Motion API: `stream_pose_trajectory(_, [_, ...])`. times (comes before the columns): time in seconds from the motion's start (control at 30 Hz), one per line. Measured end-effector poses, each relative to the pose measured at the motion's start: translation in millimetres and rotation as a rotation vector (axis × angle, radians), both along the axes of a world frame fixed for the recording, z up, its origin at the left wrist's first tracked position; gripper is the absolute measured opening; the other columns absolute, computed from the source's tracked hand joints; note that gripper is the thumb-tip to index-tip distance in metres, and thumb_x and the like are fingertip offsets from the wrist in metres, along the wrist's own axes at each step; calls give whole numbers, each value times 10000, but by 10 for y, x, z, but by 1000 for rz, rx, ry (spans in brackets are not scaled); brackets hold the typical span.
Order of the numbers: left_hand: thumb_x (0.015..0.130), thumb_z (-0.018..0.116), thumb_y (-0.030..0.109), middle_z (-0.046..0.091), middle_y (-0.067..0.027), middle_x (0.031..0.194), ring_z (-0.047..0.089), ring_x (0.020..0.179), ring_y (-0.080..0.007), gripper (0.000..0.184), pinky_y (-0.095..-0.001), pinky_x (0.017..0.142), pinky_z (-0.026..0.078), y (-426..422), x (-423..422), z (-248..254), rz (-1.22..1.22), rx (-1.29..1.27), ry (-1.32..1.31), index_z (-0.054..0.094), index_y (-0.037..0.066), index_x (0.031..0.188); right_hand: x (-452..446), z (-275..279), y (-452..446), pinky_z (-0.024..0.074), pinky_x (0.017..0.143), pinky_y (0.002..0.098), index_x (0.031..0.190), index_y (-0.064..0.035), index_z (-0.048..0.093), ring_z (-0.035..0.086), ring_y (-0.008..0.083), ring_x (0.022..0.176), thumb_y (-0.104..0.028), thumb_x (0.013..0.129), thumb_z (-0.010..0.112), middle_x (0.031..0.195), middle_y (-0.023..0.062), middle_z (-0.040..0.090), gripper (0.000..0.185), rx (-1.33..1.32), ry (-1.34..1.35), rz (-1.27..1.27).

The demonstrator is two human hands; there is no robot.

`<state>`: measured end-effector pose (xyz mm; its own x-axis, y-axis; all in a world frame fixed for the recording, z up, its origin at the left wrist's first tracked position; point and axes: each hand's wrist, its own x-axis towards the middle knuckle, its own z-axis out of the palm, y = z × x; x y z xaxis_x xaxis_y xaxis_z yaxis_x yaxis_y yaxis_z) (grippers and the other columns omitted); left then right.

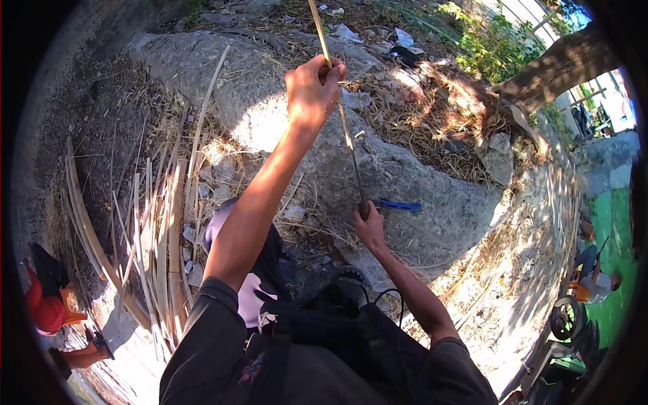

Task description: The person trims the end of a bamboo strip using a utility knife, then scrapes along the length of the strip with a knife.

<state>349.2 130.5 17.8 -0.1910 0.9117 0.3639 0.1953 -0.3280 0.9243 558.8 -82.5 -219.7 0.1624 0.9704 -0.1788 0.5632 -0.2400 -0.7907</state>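
My left hand [314, 88] is raised at the upper middle, its fingers pinched round a long pale strip of split cane [318, 30] that runs past the top edge. Lower down, my right hand [368, 226] is wrapped round the dark handle of a thin knife [358, 177]. The blade points up towards my left hand and meets the lower end of the strip; exactly where they touch is hard to make out. Just right of my right hand, a blue tool [401, 205] lies on the grey rock [432, 216].
Long pale strips [177, 236] lie in a bundle at the left. A tree trunk [557, 71] leans at the upper right. One person in red [46, 304] is at the far left, another person [597, 287] at the right, near a motorbike [565, 318]. Dry leaves cover the ground beyond the rock.
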Motion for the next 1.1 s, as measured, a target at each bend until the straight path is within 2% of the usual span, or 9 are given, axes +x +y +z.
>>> stream_pose_trajectory(0.13, [1004,719,74,814,-86,907,782,872,-134,127,-286,822,611,13,-4,73,8,15,20,768,-31,1055,57,-59,84,549,755,489,1157,30,604,748,467,875,-220,942,721,908,286,725,350,-12,8,12])
stream_pose_trajectory(0.2, [1003,723,78,815,-91,911,786,876,-138,129,-286,820,611,-9,2,69,1,-17,28,769,-31,1056,45,-84,2,492,640,438,1054,2,615,606,230,642,-203,964,689,740,163,626,236,61,43,-9])
stream_pose_trajectory(0.43, [1006,712,102,826,-116,952,804,924,-174,165,-315,849,631,-28,47,60,-2,33,65,780,-14,1102,71,109,43,477,605,430,1043,1,611,594,210,627,-217,971,696,712,126,628,244,27,-9,8])
stream_pose_trajectory(0.5, [1006,709,104,827,-114,952,805,926,-174,165,-319,851,632,-21,68,89,2,14,73,782,-12,1099,17,200,148,510,649,464,1081,21,613,703,383,689,-214,959,712,794,233,693,282,-16,6,6])
stream_pose_trajectory(0.53, [1006,706,106,827,-112,953,806,928,-174,165,-322,853,634,-27,75,98,7,-8,86,783,-9,1096,-30,269,236,510,649,464,1081,21,613,703,383,689,-214,959,712,794,233,693,282,-20,7,5])
stream_pose_trajectory(0.73, [1000,702,96,829,-110,946,808,931,-179,161,-314,862,629,-67,99,138,-3,-15,84,785,-6,1092,-169,328,630,510,648,452,1029,23,607,685,336,662,-226,963,730,764,218,682,286,86,116,22])
stream_pose_trajectory(0.8, [999,697,83,829,-111,947,808,923,-176,155,-310,868,627,-48,70,133,13,-6,108,783,-9,1090,-156,22,626,473,600,407,1012,6,614,590,185,616,-227,997,705,701,113,627,251,113,73,19])
stream_pose_trajectory(1.03, [1000,706,84,824,-109,932,803,914,-166,141,-313,864,624,-26,57,85,0,3,63,782,-13,1069,-117,-140,581,455,549,380,966,-19,595,598,171,574,-309,1032,711,655,67,593,319,94,47,-26])
stream_pose_trajectory(1.1, [999,710,89,824,-109,930,803,914,-167,143,-314,862,623,-24,60,73,-3,6,58,783,-11,1069,-127,-59,561,400,464,336,931,-54,560,545,121,498,-377,1082,667,624,13,537,373,-43,315,-66])
